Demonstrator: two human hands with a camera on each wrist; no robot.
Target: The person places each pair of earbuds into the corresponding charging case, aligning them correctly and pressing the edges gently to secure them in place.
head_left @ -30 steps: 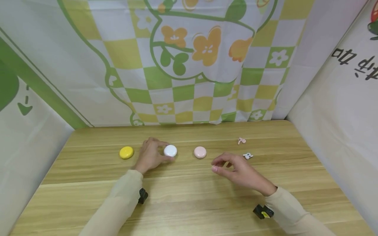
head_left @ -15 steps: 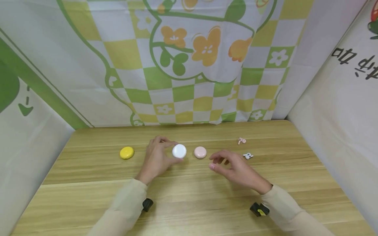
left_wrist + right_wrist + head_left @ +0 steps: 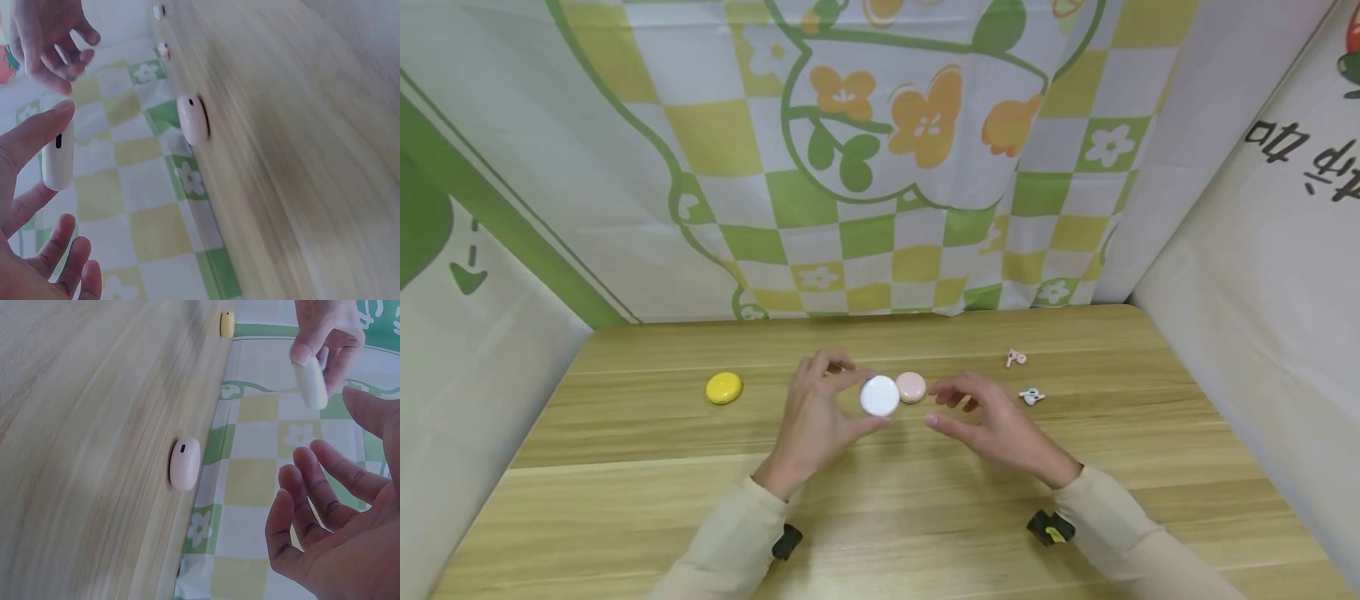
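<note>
A round white earbud case [image 3: 879, 396] is held above the table by my left hand [image 3: 816, 412], which pinches its edge between thumb and forefinger. A dark port slot shows on the side of the white case [image 3: 59, 150] in the left wrist view. Facing it from the right, my right hand [image 3: 1000, 425] holds nothing, its fingers spread and loosely bent. The pink earbud case [image 3: 912, 387] lies on the table behind the two hands, its slot visible in the right wrist view. A yellow case [image 3: 724, 388] lies to the left of my left hand.
Pink earbuds [image 3: 1016, 357] and white earbuds [image 3: 1032, 397] lie on the wooden table [image 3: 910, 533] beyond my right hand. A patterned cloth [image 3: 865, 242] hangs along the table's back edge, and white cloth walls [image 3: 1262, 292] stand at both sides.
My left hand has lifted the white case off the table and carried it right, close to the pink case. My right hand has shifted slightly left towards it.
</note>
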